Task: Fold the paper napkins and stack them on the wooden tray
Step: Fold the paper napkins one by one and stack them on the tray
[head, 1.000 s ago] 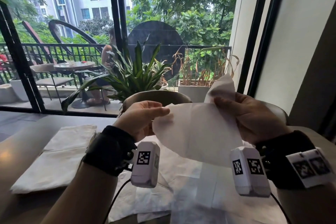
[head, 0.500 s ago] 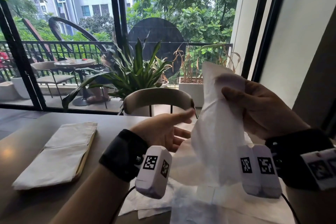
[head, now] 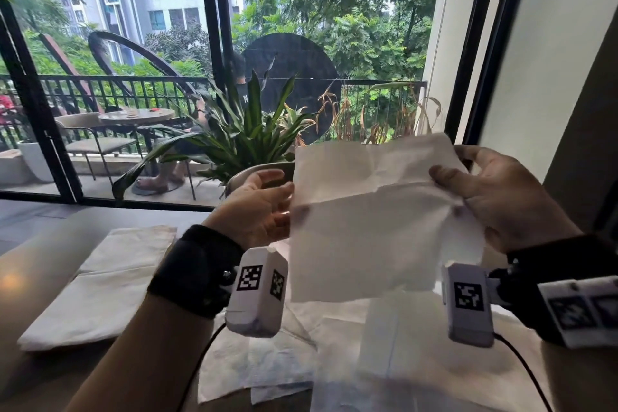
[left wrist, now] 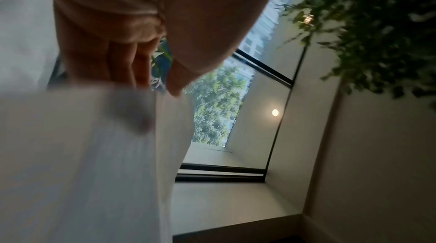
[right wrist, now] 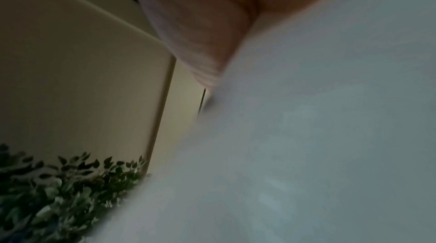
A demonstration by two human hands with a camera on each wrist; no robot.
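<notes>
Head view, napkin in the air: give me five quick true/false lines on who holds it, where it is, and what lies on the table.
1. Both hands hold the raised napkin. True: the left hand is at its left edge, the right hand at its right.
2. The napkin lies flat on the table. False: it hangs in the air above the table.
3. Folded napkins lie to the left. True.
4. The right hand is empty. False: its thumb pinches the napkin.
5. No loose napkins remain. False: unfolded napkins lie below the hands.
</notes>
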